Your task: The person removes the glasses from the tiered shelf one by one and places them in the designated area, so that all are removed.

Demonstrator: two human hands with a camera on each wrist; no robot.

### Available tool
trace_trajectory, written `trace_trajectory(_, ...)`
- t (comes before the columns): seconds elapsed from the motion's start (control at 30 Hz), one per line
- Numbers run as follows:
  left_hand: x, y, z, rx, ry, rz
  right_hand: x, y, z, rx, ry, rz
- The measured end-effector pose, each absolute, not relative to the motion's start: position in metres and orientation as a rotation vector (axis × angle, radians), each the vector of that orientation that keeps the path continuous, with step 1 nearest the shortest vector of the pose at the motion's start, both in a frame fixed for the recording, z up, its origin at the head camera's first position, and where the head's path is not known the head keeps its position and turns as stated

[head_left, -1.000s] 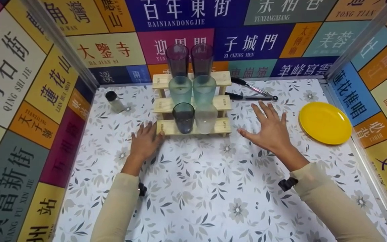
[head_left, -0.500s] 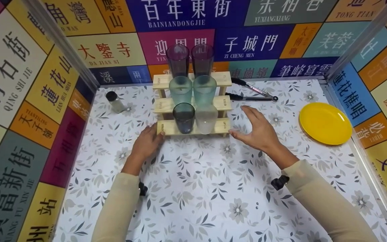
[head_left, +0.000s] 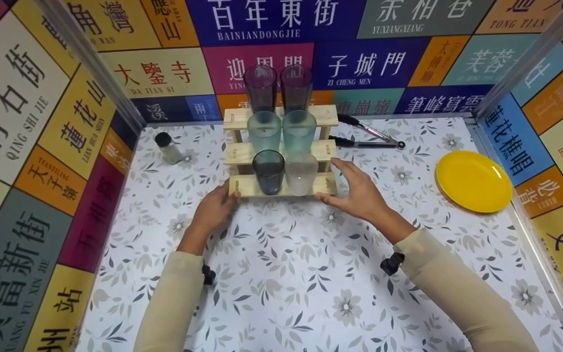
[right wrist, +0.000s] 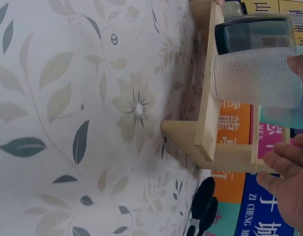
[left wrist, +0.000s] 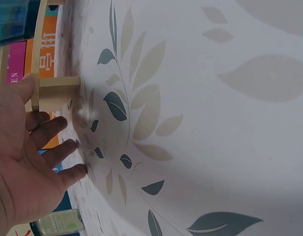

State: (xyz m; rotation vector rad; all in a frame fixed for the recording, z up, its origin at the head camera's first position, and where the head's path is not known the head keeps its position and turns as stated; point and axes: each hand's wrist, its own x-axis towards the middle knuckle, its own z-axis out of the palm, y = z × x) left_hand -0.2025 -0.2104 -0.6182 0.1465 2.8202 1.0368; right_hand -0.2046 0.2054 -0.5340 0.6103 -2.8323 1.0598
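A three-step wooden rack (head_left: 325, 185) stands at the back middle, bearing cups in pairs. On the bottom step are a dark grey cup (head_left: 268, 171) and a frosted clear cup (head_left: 301, 176). Teal cups (head_left: 264, 134) fill the middle step, purple cups (head_left: 260, 90) the top one. My left hand (head_left: 215, 208) pinches the bottom step's left end, thumb against the front edge (left wrist: 35, 93) in the left wrist view. At the right end my right hand (head_left: 357, 193) has its thumb and fingers spread around the rack's side. A gap shows between those fingers (right wrist: 284, 164) and the wood.
Black-handled tongs (head_left: 374, 143) lie behind the rack on the right. A yellow plate (head_left: 473, 181) is at the far right, and a small black-capped bottle (head_left: 168, 149) at the left. Printed panels (head_left: 367, 61) wall in the floral tabletop (head_left: 305, 274).
My right hand has moved left from over the tabletop to the rack's right end, its fingers less spread. The left hand's fingers have drawn in at the left end. Rack and cups stay put.
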Motion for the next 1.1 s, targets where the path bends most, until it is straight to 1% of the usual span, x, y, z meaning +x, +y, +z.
trace_trajectory(0.43,-0.202,-0.211,-0.617,0.034,2.756,1.080,-0.215,0.175,-0.540,0.616,-2.782,1.130)
trace_trajectory(0.87,-0.201,-0.210,-0.612,0.012,2.723,1.060,-0.225,0.158,-0.548,0.593,-2.682,1.315)
trace_trajectory(1.1,-0.203,-0.210,-0.614,0.005,2.711,1.067,-0.230,0.145,-0.550,0.515,-2.617,1.430)
